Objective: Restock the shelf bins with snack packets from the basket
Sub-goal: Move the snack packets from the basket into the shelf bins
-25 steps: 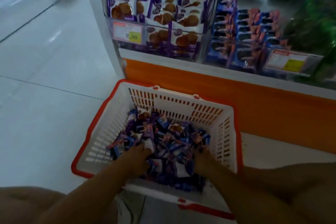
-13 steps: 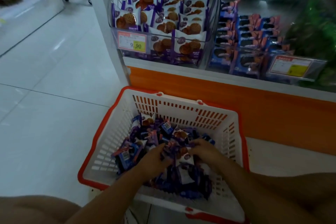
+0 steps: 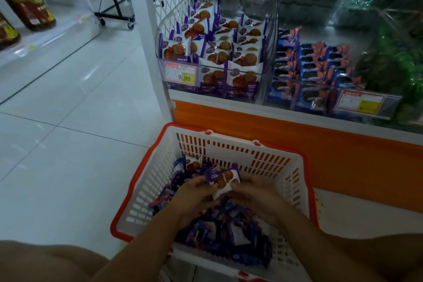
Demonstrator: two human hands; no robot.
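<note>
Snack packets (image 3: 219, 52) with the purple waffle print crowd the clear shelf bin (image 3: 215, 68), stacked about to its rim, so anything added carelessly may slide over the front wall. Just beside it, a second bin (image 3: 315, 101) holds blue packets, which makes a mis-sorted drop easy. Below, the white basket (image 3: 229, 151) with the orange rim sits on the floor (image 3: 68, 144) against the shelf base and carries a mixed heap (image 3: 217, 233) of purple and blue wrappers. Over that heap the left hand (image 3: 194, 197) and right hand (image 3: 256, 197) meet, the fingers of both curled around a small bunch of packets (image 3: 223, 178) held just clear of the pile. I cannot tell how many are in it. Glossy wrappers shared loosely between two hands may slip on the lift and scatter.
</note>
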